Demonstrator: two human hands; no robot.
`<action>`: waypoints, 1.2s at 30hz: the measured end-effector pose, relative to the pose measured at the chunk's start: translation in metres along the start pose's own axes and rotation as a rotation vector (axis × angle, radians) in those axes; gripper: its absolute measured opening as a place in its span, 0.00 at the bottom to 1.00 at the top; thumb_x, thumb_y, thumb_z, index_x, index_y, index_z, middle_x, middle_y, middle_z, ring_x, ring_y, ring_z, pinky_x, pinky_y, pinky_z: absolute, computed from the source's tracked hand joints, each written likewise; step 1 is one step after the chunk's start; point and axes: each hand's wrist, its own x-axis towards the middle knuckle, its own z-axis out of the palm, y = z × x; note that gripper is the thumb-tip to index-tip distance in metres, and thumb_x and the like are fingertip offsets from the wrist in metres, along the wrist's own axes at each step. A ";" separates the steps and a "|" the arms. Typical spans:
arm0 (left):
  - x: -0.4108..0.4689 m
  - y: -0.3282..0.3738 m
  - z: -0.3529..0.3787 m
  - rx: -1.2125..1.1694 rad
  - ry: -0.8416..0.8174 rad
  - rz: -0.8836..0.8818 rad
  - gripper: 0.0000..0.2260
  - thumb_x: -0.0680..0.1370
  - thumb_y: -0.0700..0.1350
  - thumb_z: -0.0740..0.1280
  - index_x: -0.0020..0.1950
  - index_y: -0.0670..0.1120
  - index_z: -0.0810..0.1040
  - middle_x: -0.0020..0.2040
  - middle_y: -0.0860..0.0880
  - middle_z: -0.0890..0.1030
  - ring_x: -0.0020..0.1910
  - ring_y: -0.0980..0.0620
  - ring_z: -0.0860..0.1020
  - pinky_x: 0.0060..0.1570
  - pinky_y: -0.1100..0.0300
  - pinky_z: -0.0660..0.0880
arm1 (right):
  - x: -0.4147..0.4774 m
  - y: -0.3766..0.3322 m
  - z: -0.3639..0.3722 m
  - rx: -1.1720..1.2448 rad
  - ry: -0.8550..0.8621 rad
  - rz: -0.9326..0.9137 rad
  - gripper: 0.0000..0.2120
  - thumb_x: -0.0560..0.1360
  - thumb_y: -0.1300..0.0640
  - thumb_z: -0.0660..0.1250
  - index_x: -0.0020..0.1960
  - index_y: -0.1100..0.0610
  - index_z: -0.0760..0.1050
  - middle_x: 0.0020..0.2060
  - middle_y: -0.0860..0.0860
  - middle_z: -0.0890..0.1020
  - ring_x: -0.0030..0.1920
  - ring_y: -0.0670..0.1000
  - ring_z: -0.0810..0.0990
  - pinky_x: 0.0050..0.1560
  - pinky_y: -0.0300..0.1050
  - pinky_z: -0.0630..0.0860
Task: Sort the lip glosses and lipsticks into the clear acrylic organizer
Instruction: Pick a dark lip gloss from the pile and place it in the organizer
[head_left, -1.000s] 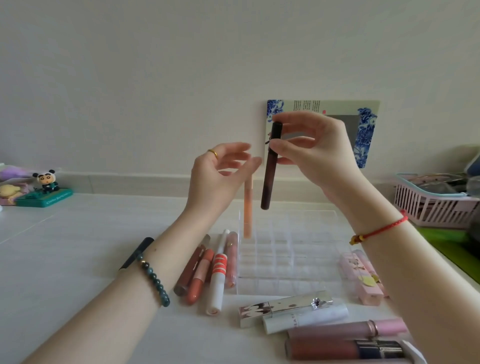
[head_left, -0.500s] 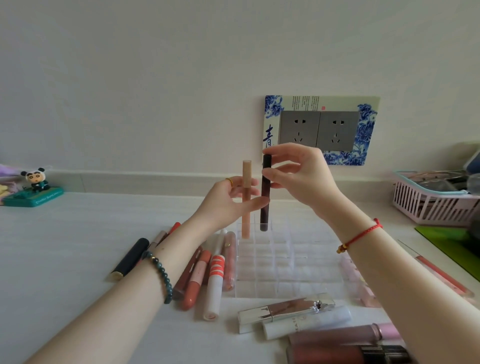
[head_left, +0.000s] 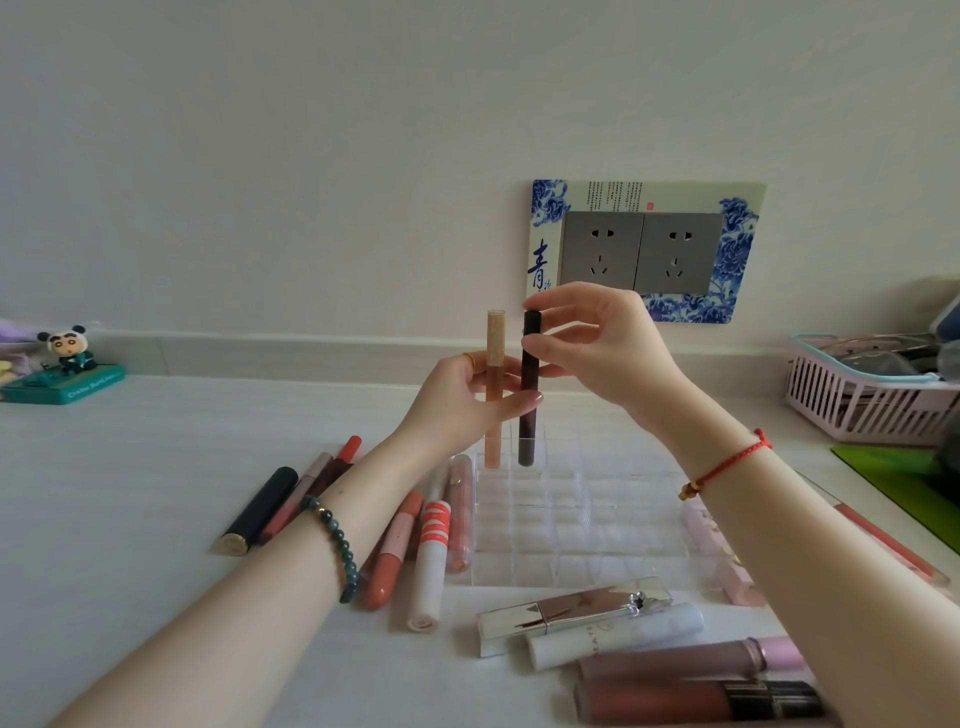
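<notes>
Green beads (head_left: 337, 551), red cord (head_left: 727, 464), gold ring (head_left: 469, 358)

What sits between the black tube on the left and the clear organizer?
Head view: a row of lip glosses, among them a white orange-striped tube, with the left forearm crossing above them.

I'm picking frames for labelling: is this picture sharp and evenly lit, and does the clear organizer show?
Head view: soft, even light, faint shadows, no harsh glare; head view: left hand, right hand, peach tube and dark tube are sharp; head view: the clear organizer is low-contrast, its cell walls barely visible; head view: wide-angle bowing at edges.
</notes>
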 end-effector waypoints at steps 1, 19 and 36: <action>0.000 0.000 0.000 0.001 -0.001 0.002 0.07 0.69 0.44 0.74 0.45 0.50 0.79 0.46 0.52 0.84 0.48 0.59 0.80 0.48 0.68 0.72 | 0.000 0.000 0.000 -0.001 -0.002 0.000 0.12 0.69 0.67 0.70 0.46 0.52 0.78 0.40 0.50 0.82 0.37 0.47 0.84 0.36 0.44 0.82; 0.001 -0.002 -0.002 0.014 0.009 -0.001 0.06 0.68 0.45 0.74 0.41 0.53 0.80 0.38 0.59 0.82 0.41 0.66 0.79 0.40 0.77 0.72 | 0.000 0.000 -0.003 -0.002 -0.033 0.021 0.14 0.68 0.67 0.70 0.49 0.52 0.78 0.40 0.50 0.82 0.38 0.47 0.84 0.37 0.40 0.81; 0.001 -0.001 -0.007 0.002 -0.004 -0.034 0.17 0.67 0.46 0.75 0.55 0.50 0.78 0.45 0.55 0.84 0.48 0.63 0.79 0.50 0.66 0.71 | -0.002 -0.005 -0.006 -0.120 -0.055 0.037 0.17 0.67 0.62 0.73 0.52 0.49 0.76 0.42 0.49 0.83 0.40 0.46 0.83 0.45 0.52 0.81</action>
